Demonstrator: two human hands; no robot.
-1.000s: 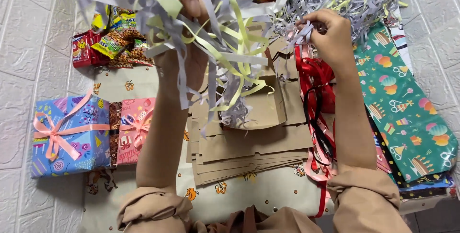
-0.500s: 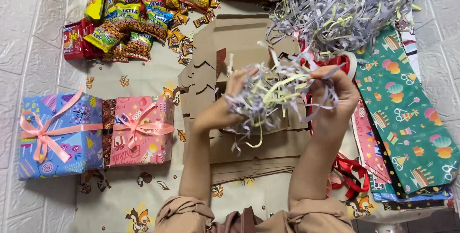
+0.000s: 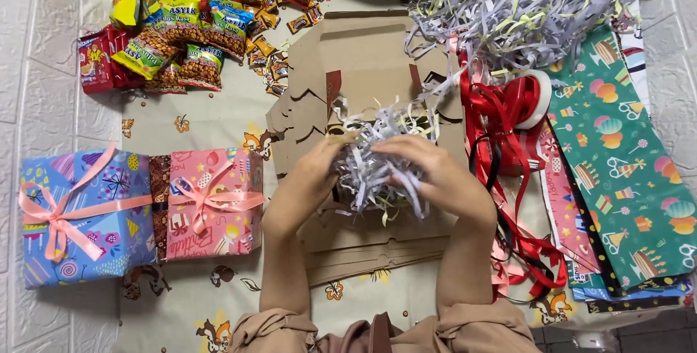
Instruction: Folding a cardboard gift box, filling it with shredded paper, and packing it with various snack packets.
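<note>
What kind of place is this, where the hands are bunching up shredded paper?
Probably a home gift-wrapping spot laid out on the floor. Two ribbon-tied wrapped gift boxes lie at one side, sheets of party wrapping paper and red ribbon at the other, and flat cardboard boxes lie on a printed cloth.

Home gift-wrapping floor: wrapped presents (image 3: 141,211), ribbons (image 3: 508,131), snack packets (image 3: 189,26).

White embossed floor tiles (image 3: 43,55), cartoon-printed beige mat (image 3: 196,302), even light

Grey-white shredded paper (image 3: 377,168) (some yellow) over brown cardboard (image 3: 363,62).
</note>
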